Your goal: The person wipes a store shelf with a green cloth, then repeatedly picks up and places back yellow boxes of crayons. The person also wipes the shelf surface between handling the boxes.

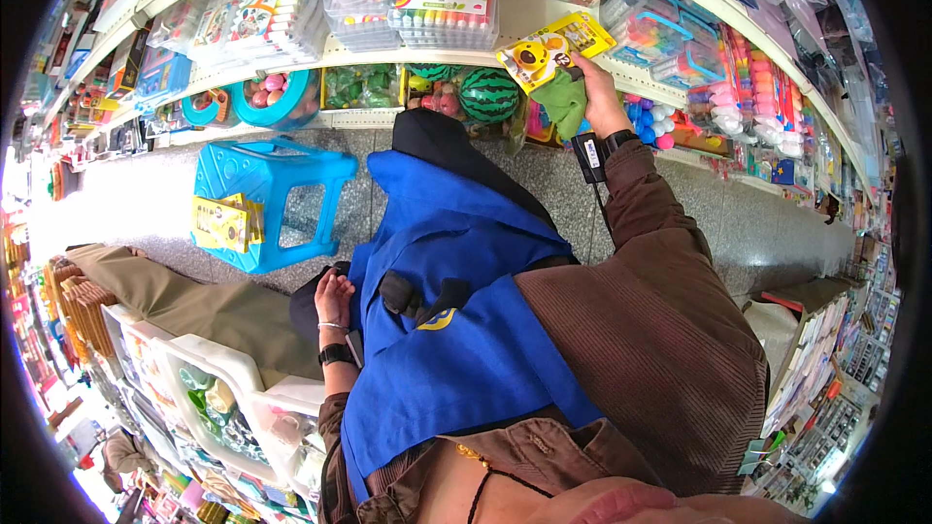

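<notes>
My right hand (603,94) reaches to the shelf. In its grip are a green cloth (562,100), which hangs down below the fingers, and a flat yellow carton (537,62) with a cartoon dog's face on it. Behind the carton's far end a yellow pack with a clear window (586,30) shows; whether the two are one piece I cannot tell. My left hand (335,296) hangs low beside my blue apron (466,349), palm turned up, fingers loosely curled and nothing visible in it. Several similar yellow packs (222,224) lie on a blue plastic stool (269,175) to the left.
Clear boxes of washable markers (445,4) line the white shelf (342,54). Beside the right hand stand blue-handled plastic cases (648,29). A watermelon-patterned ball (489,94) lies on the lower shelf. White bins (211,356) with goods stand behind on the left.
</notes>
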